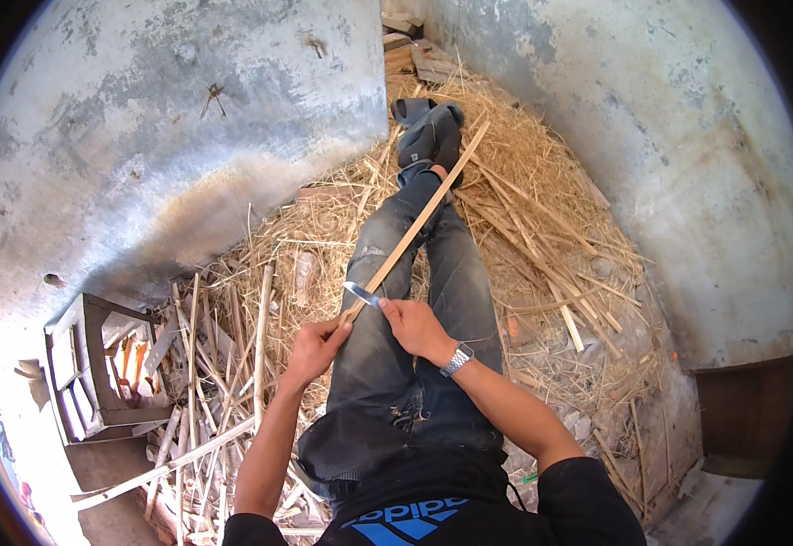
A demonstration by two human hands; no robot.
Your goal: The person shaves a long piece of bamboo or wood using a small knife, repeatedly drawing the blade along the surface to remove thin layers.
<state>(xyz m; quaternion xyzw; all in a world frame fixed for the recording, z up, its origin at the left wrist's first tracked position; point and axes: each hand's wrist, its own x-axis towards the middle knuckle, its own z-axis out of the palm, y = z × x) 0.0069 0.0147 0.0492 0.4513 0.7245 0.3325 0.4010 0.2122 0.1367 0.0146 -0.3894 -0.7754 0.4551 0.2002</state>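
A long, flat bamboo strip (422, 218) slants up and to the right over my outstretched legs, its far end near my shoes. Its near end is pinched between the thumb and fingers of my left hand (316, 349). My right hand (414, 328), with a metal watch on the wrist, is closed round a knife (360, 293). The knife's bright blade lies across the strip, just beyond my left fingertips. Most of the knife's handle is hidden inside my right fist.
Thin shavings (515, 136) cover the ground around my legs. Several split strips (542, 246) lie to the right. At the left, a dark wooden frame (96, 364) stands beside a heap of sticks (205, 400). Grey walls (260, 100) rise on both sides.
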